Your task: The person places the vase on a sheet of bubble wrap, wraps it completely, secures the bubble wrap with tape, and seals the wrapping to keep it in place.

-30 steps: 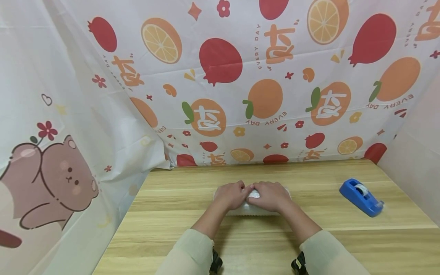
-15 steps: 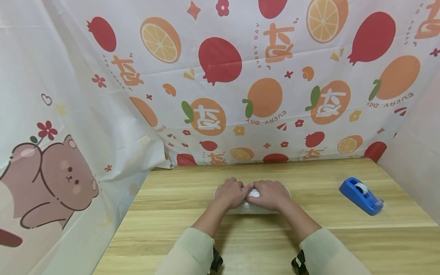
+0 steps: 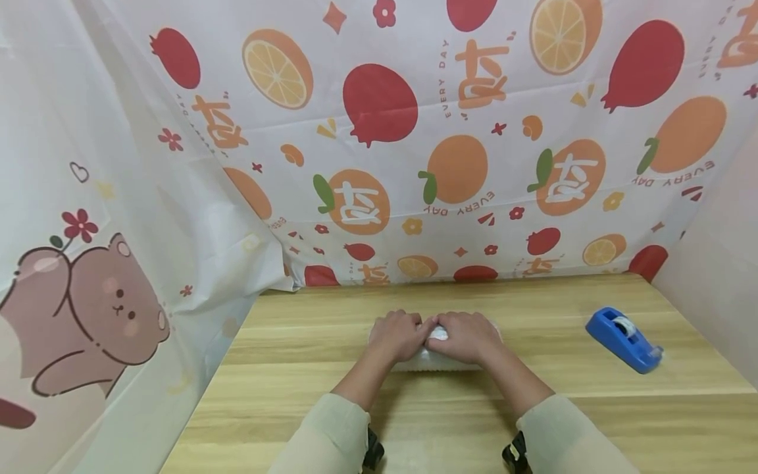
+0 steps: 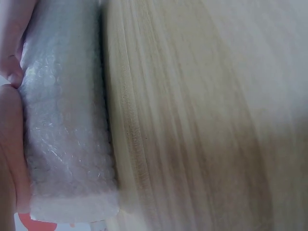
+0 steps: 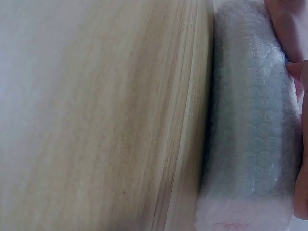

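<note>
A bundle in clear bubble wrap (image 3: pixel 437 360) lies crosswise on the wooden table, with something greenish-grey showing faintly through the bubbles. My left hand (image 3: pixel 398 336) grips its left part from above, fingers curved over the top. Over the right part, my right hand (image 3: pixel 469 338) grips in the same way. Both thumbs come together at the middle, where a bit of white plastic shows between them. Seen from the left wrist, the bubble wrap (image 4: pixel 70 120) runs along the table with a loose, flattened end; the right wrist view shows bubble wrap (image 5: pixel 250 120) with a similar pale end.
A blue tape dispenser (image 3: pixel 624 340) holding a clear roll stands on the right side of the wooden table (image 3: pixel 296 388). A fruit-print curtain (image 3: pixel 450 118) hangs along the back edge, and a bear-print sheet (image 3: pixel 118 303) hangs at the left.
</note>
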A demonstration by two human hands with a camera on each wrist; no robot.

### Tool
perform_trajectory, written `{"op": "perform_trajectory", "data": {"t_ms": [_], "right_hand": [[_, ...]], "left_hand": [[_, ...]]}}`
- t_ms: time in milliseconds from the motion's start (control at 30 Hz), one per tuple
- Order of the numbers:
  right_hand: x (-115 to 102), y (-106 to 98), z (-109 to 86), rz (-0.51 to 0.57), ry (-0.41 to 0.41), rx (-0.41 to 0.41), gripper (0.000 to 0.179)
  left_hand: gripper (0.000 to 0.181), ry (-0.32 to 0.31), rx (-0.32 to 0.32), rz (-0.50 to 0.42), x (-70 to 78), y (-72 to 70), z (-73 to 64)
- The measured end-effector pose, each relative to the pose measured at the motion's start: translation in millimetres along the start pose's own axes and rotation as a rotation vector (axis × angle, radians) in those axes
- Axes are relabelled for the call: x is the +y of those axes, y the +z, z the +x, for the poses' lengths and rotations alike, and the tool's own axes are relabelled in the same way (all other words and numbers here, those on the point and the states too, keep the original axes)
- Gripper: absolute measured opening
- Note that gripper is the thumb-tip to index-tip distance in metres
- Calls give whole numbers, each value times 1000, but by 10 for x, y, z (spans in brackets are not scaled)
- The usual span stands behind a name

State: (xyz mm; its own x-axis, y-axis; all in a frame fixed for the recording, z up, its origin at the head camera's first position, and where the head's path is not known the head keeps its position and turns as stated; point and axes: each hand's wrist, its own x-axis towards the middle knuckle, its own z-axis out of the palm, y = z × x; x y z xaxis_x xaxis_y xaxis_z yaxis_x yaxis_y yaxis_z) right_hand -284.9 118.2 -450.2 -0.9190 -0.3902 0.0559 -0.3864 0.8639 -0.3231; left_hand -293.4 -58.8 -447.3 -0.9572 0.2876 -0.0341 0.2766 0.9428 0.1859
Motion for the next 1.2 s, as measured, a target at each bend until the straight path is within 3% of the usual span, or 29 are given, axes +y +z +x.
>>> {"op": "perform_trajectory", "data": {"t_ms": [300,700,1200], "right_hand": [[32,-25,48,-6,-4,16,50],[11,61,7,-23,0,-23,51],[29,-35,148,21,91,-67,48]], "left_hand": [[75,-2,48,2,12,-42,30],[69,-50,57,-71,-9,65,-42],[62,-93,23,-65,-11,-20,96]]}}
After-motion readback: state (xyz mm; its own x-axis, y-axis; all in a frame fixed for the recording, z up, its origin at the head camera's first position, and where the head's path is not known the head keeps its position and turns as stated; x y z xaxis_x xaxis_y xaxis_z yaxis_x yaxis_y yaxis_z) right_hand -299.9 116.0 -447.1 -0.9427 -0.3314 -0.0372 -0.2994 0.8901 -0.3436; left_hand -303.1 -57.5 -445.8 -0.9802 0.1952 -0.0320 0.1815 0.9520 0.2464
